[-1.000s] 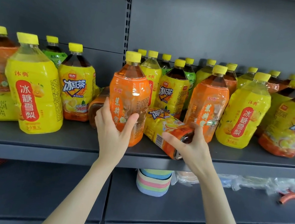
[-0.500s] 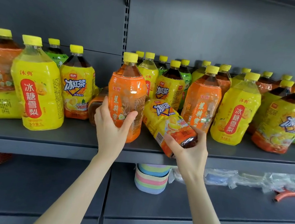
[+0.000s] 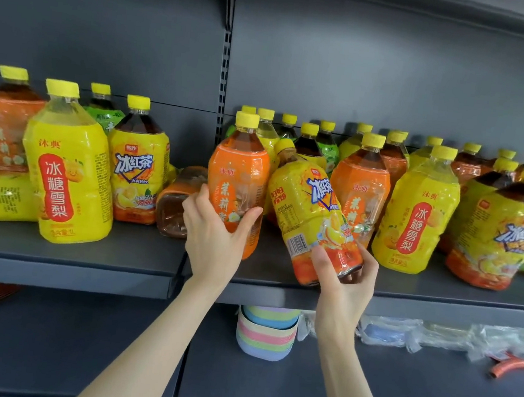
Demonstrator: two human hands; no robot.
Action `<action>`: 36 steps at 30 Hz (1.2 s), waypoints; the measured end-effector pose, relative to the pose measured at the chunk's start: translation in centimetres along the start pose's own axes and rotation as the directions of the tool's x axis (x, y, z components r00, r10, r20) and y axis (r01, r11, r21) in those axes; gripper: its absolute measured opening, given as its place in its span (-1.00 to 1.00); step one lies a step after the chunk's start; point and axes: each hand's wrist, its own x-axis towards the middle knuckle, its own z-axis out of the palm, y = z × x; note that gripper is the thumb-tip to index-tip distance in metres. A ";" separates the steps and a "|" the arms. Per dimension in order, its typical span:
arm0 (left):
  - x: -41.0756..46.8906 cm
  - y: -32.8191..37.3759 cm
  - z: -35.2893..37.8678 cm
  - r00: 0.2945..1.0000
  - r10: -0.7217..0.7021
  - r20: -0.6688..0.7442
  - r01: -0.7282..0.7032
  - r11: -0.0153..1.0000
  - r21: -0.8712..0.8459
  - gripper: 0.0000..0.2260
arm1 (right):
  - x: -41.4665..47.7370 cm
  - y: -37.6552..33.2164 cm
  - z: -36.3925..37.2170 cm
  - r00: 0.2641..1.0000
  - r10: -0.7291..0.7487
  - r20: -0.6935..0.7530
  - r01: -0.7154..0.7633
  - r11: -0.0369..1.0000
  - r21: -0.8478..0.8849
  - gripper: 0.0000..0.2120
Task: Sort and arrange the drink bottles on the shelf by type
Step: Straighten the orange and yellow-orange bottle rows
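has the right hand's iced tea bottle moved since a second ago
Yes. The iced tea bottle in the right hand has swung up from lying on the shelf to steeply tilted, cap beside the orange bottle.

Open shelf strip [image 3: 137, 249] front-left; toppled bottle [image 3: 178, 202] behind, rear rows [image 3: 325, 145] seemingly packed.

- Bright, diffuse light, even across the frame; the space beneath the shelf [image 3: 63, 270] lies in soft shadow.
- Pale sheen on the grey back panel [image 3: 399, 67]; small highlights on the bottles [image 3: 68, 169].
- Wide-angle bowing at the edges; corners slightly soft.
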 end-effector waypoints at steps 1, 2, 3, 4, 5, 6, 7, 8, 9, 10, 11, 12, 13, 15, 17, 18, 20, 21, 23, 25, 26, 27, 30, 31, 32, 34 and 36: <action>0.2 0.1 0.1 1.000 0.005 -0.002 -0.005 1.000 0.026 -0.17 | 0.1 0.0 0.1 1.000 -0.007 -0.002 0.007 1.000 0.003 -0.33; 0.4 0.2 0.3 1.000 0.013 -0.005 -0.013 0.998 0.056 -0.17 | 0.2 0.0 0.2 1.000 -0.012 -0.005 0.012 1.000 0.003 -0.33; 0.6 0.2 0.4 1.000 0.023 -0.005 -0.022 0.996 0.090 -0.17 | 0.4 0.0 0.1 1.000 -0.017 -0.010 0.017 1.000 0.004 -0.34; 0.9 0.1 0.6 0.999 0.034 -0.002 -0.033 0.991 0.126 -0.17 | 0.6 0.0 0.1 1.000 -0.021 -0.014 0.022 1.000 0.006 -0.36; 1.1 0.1 0.7 0.999 0.044 0.004 -0.044 0.986 0.159 -0.17 | 0.7 0.1 0.0 1.000 -0.025 -0.018 0.025 1.000 0.007 -0.38; 1.5 0.1 0.8 0.999 0.046 0.021 -0.049 0.983 0.174 -0.17 | 0.8 0.2 0.1 0.999 -0.027 -0.019 0.028 1.000 0.007 -0.38; 1.8 0.1 0.9 0.998 0.034 0.056 -0.043 0.985 0.165 -0.18 | 0.8 0.3 0.2 0.999 -0.026 -0.020 0.027 1.000 0.008 -0.38; 2.2 0.2 1.1 0.995 0.013 0.101 -0.027 0.990 0.137 -0.18 | 0.8 0.4 0.4 1.000 -0.023 -0.020 0.023 1.000 0.010 -0.37; 2.5 0.3 1.2 0.989 -0.014 0.147 -0.002 0.994 0.105 -0.19 | 0.8 0.5 0.5 1.000 -0.020 -0.021 0.020 1.000 0.013 -0.37; 2.7 0.4 1.2 0.984 -0.038 0.174 0.024 0.997 0.080 -0.22 | 0.8 0.6 0.6 1.000 -0.018 -0.022 0.019 1.000 0.015 -0.38; 2.7 0.6 1.1 0.984 -0.050 0.172 0.041 0.998 0.055 -0.25 | 0.8 0.6 0.7 1.000 -0.018 -0.022 0.019 1.000 0.015 -0.39; 2.4 0.9 0.9 0.989 -0.041 0.143 0.040 0.999 0.010 -0.32 | 0.8 0.7 0.7 0.999 -0.021 -0.024 0.022 1.000 0.015 -0.38; 1.8 1.2 0.6 0.994 -0.025 0.108 0.031 0.998 -0.062 -0.41 | 0.7 0.7 0.7 0.999 -0.028 -0.025 0.028 1.000 0.014 -0.37; 0.8 2.6 0.3 0.982 -0.050 0.182 0.094 0.965 -0.246 -0.51 | 0.5 0.6 0.7 0.998 -0.047 -0.029 0.047 0.999 0.012 -0.35; 0.7 4.8 0.3 0.898 -0.082 0.431 0.276 0.869 -0.411 -0.47 | 0.3 0.4 0.7 0.996 -0.086 -0.018 0.086 0.996 -0.001 -0.35; 1.0 5.8 0.5 0.846 -0.093 0.525 0.369 0.813 -0.450 -0.40 | 0.2 0.3 0.7 0.993 -0.114 -0.001 0.114 0.993 -0.012 -0.35; 1.8 7.2 0.9 0.809 -0.127 0.574 0.445 0.771 -0.456 -0.15 | 0.1 0.0 0.6 0.984 -0.170 0.049 0.172 0.984 -0.040 -0.32; 2.1 7.6 0.9 0.815 -0.140 0.563 0.449 0.766 -0.460 -0.11 | 0.0 0.0 0.6 0.979 -0.185 0.084 0.190 0.980 -0.052 -0.31; 2.6 7.5 0.8 0.836 -0.130 0.534 0.437 0.747 -0.502 -0.19 | 0.0 0.0 0.5 0.967 -0.192 0.169 0.207 0.976 -0.073 -0.27; 3.0 6.9 0.7 0.844 -0.086 0.529 0.426 0.706 -0.565 -0.34 | 0.4 -0.3 0.3 0.950 -0.172 0.259 0.202 0.975 -0.094 -0.25; 3.1 6.7 0.5 0.847 -0.054 0.528 0.411 0.697 -0.588 -0.39 | 0.7 -0.5 0.3 0.937 -0.154 0.313 0.196 0.975 -0.106 -0.25; 3.1 6.5 0.4 0.853 -0.013 0.522 0.378 0.704 -0.601 -0.43 | 1.0 -0.6 0.3 0.920 -0.125 0.372 0.180 0.977 -0.115 -0.26; 2.8 5.9 0.1 0.880 0.111 0.463 0.227 0.756 -0.613 -0.52 | 2.1 -0.7 0.1 0.862 0.003 0.507 0.076 0.988 -0.134 -0.21; 2.6 5.6 0.0 0.886 0.134 0.443 0.195 0.760 -0.620 -0.54 | 2.5 -0.8 0.1 0.847 0.026 0.531 0.062 0.987 -0.147 -0.20; 2.6 5.5 -0.2 0.889 0.153 0.432 0.175 0.757 -0.629 -0.54 | 2.9 -0.8 0.0 0.838 0.035 0.545 0.068 0.983 -0.168 -0.19; 2.7 5.3 -0.4 0.885 0.199 0.420 0.109 0.790 -0.604 -0.46 | 3.7 -0.7 0.1 0.830 0.050 0.556 0.088 0.972 -0.218 -0.17; 3.2 5.2 -0.4 0.866 0.263 0.425 -0.002 0.851 -0.524 -0.39 | 4.0 -0.4 0.2 0.841 0.061 0.538 0.097 0.961 -0.260 -0.10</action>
